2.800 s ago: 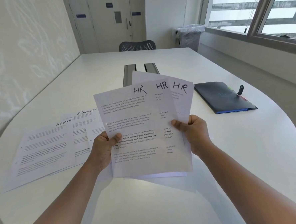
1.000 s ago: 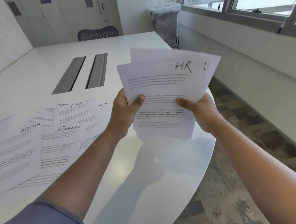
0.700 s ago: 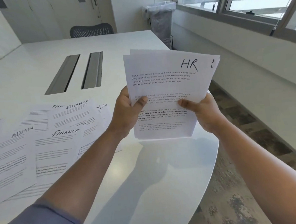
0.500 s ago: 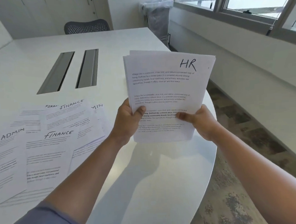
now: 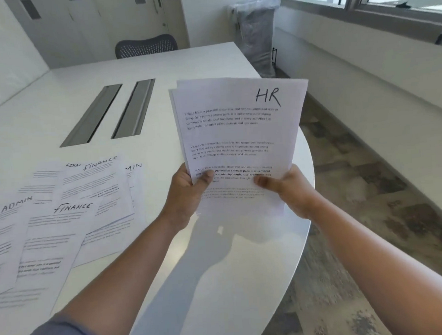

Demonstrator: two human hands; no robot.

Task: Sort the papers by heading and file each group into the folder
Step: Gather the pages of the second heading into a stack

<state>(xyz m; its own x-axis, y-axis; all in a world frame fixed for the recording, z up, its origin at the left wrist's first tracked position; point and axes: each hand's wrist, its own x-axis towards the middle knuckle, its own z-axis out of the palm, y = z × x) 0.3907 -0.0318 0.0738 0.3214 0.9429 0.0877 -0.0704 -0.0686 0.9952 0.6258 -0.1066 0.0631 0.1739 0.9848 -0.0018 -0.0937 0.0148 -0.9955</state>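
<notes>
One squared stack of HR papers (image 5: 239, 140) is held upright above the surface's (image 5: 221, 271) edge — its sheet count can't be told. Left hand (image 5: 188, 192) and right hand (image 5: 288, 189) pinch its lower corners, thumbs in front; FINANCE and ADMIN sheets (image 5: 70, 210) lie overlapping to the left — five headings show.

"HR" on held sheets (image 5: 238, 130); "FINANCE", probably "ADMIN" on table sheets (image 5: 73, 223)

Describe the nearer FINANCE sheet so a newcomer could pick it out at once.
On the white table, loose papers lie left of the left hand. Within them, the nearer FINANCE sheet sits right of an ADMIN sheet. It overlaps the farther FINANCE sheet.
</notes>
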